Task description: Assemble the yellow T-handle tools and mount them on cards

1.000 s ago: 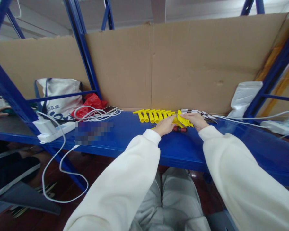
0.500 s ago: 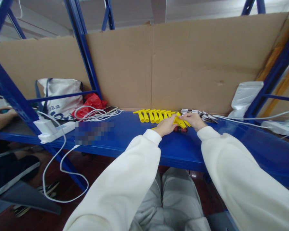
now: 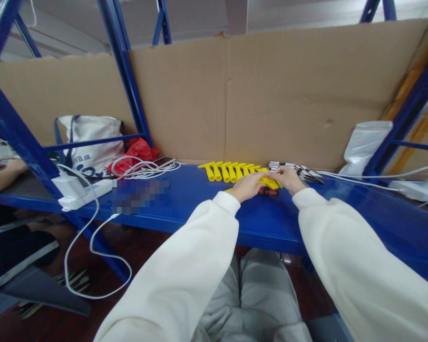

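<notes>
Tubes (image 3: 230, 171), yellow and T-shaped: at least five lined up; your left hand (image 3: 248, 186) blocks the full count. It and your right hand (image 3: 287, 179) pinch one yellow part (image 3: 270, 183) over the blue shelf (image 3: 189, 199). One red-black handle (image 3: 268, 191) just below; checkered black-and-white strips (image 3: 308, 173) behind.

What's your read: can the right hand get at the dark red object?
Likely yes: the dark red object lies close to the right hand, its near side uncovered, though that hand appears occupied with a yellow piece.
</notes>
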Motion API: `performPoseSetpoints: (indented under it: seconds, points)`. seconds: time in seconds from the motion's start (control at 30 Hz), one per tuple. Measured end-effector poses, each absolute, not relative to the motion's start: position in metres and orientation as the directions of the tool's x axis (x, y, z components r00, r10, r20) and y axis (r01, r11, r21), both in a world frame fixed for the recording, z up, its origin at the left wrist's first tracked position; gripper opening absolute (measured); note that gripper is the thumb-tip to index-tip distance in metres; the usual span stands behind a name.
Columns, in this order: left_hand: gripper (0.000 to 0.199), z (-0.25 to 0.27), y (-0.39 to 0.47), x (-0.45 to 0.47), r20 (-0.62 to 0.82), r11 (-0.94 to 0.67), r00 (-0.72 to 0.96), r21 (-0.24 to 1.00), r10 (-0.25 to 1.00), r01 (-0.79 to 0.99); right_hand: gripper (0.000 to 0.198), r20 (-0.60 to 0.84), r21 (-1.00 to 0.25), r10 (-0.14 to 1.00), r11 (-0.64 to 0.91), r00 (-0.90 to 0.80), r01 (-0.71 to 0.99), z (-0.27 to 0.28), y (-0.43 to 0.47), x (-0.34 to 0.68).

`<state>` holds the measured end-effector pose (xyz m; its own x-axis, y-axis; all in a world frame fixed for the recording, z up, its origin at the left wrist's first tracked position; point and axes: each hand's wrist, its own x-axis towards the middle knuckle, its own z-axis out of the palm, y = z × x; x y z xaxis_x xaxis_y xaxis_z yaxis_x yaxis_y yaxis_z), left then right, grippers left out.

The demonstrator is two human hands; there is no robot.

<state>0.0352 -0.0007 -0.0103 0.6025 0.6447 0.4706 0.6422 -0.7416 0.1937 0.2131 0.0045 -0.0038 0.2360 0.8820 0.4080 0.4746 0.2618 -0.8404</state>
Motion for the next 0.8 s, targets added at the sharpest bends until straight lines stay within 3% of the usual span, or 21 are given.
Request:
performPoseSetpoints:
  seconds: [0.2, 0.57, 0.8]
  points:
    - [0.030, -0.008, -0.001, 0.034, 0.476, -0.720, 0.581, 0.182, 0.660, 0.669, 0.038, 0.398, -0.875, 0.871, 0.266, 0.287, 0.404, -0.005, 0.009, 0.217]
    - [0.029, -0.004, -0.005, 0.031, 0.469, -0.679, 0.551, 0.158, 0.690, 0.717, 0.029, 0.247, -0.927, 0.959, 0.192, 0.139, 0.321, -0.003, 0.000, 0.216]
    - [0.042, -0.002, -0.010, 0.031, 0.449, -0.685, 0.570, 0.140, 0.688, 0.715, 0.023, 0.223, -0.937, 0.964, 0.172, 0.142, 0.303, -0.002, -0.005, 0.214]
